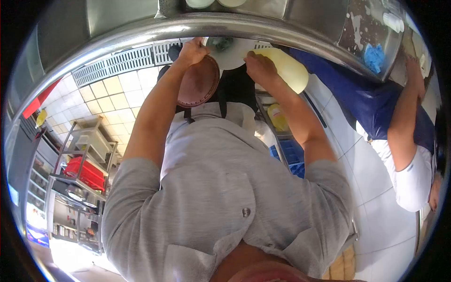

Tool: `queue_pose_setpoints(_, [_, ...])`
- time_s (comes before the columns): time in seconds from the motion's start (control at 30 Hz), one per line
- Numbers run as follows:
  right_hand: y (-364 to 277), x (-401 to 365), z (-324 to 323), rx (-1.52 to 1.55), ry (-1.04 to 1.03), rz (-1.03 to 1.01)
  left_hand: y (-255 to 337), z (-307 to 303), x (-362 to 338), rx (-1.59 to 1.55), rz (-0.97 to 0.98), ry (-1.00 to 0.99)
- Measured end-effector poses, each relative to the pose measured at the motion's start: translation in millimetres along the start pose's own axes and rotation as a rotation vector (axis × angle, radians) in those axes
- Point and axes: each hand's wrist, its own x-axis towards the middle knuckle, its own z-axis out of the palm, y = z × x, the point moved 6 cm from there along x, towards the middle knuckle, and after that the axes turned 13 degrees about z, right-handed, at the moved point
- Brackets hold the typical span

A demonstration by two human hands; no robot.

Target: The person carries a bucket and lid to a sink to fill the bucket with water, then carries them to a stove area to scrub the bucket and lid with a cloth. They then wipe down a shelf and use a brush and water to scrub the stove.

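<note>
A round white dish (235,57) is between my hands, below the metal edge, with a dark green scouring pad (222,44) on it. My left hand (191,52) is closed at the dish's left rim. My right hand (260,68) has its fingers curled and their tips at the right rim. Under my left wrist shows a reddish-brown round tub (199,82) with a ribbed rim. A pale yellow rounded container (289,70) lies behind my right hand, overlapping it in this view.
A metal counter edge (225,22) curves across the top. To the right, a person in a blue apron (347,89) stands near a wet steel surface with a blue cloth (374,58). A blue crate (291,152) is beside me; shelves with a red crate (84,173) stand left.
</note>
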Motion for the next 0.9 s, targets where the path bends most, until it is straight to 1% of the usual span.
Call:
queue_pose_setpoints(0.1, [-9.2, 0.7, -12.9, -0.18, -0.154, 0.103, 0.0, 8.6, 6.6, -0.051, 0.029, -0.039])
queue_pose_setpoints(0.2, [14.0, 10.3, -0.9, -0.026, -0.264, 0.25, -4.4, 18.1, 12.4, -0.06, 0.058, -0.053])
queue_pose_setpoints(0.23, [15.1, 11.8, -3.4, -0.088, -0.217, 0.2, -4.3, 19.5, 13.4, -0.059, 0.063, -0.055])
queue_pose_setpoints(0.27, [4.8, 6.5, -20.6, -0.148, -0.169, 0.15, -2.7, 20.6, 14.6, -0.056, 0.069, -0.059])
queue_pose_setpoints(0.3, [-2.2, 3.9, -31.3, -0.207, -0.12, 0.1, -3.2, 20.4, 16.5, -0.055, 0.107, -0.007])
queue_pose_setpoints(0.37, [2.3, 3.6, -30.3, -0.211, -0.087, 0.085, 2.1, 18.8, 17.0, -0.05, 0.183, 0.093])
queue_pose_setpoints(0.4, [4.3, 3.4, -30.2, -0.212, -0.072, 0.077, 4.7, 18.2, 16.3, -0.039, 0.161, 0.07])
queue_pose_setpoints(0.47, [4.6, 2.4, -31.8, -0.244, -0.112, 0.054, 11.8, 11.6, 14.6, -0.012, 0.118, 0.025])
queue_pose_setpoints(0.57, [15.9, 2.1, -26.4, -0.274, -0.125, 0.062, 10.0, 13.0, 16.4, 0.02, -0.027, -0.078])
queue_pose_setpoints(0.6, [20.4, 1.6, -24.9, -0.281, -0.123, 0.073, 8.4, 17.7, 18.7, 0.107, 0.044, -0.122])
queue_pose_setpoints(0.67, [31.7, -7.5, -35.3, 0.027, -0.187, 0.269, 3.7, 25.1, 22.0, 0.284, 0.188, -0.209])
queue_pose_setpoints(0.7, [35.6, -12.4, -39.3, 0.184, -0.219, 0.365, 5.8, 21.0, 21.6, 0.199, 0.201, -0.107])
queue_pose_setpoints(0.77, [54.7, -0.1, -15.6, -0.146, -0.132, 0.061, 11.3, 12.1, 17.9, 0.026, 0.228, 0.096])
queue_pose_setpoints(0.8, [49.1, -2.0, -17.1, -0.311, -0.087, -0.092, 5.3, 17.1, 19.7, 0.066, 0.227, 0.07])
queue_pose_setpoints(0.83, [56.2, -2.4, -19.1, -0.292, -0.158, -0.018, -4.8, 24.3, 21.0, 0.106, 0.226, 0.045])
queue_pose_setpoints(0.87, [45.7, -13.2, -45.0, -0.271, -0.229, 0.056, -5.3, 27.4, 23.2, 0.086, 0.171, 0.016])
queue_pose_setpoints(0.9, [42.6, -18.0, -57.9, -0.249, -0.3, 0.127, 2.1, 26.1, 24.1, 0.067, 0.115, -0.013])
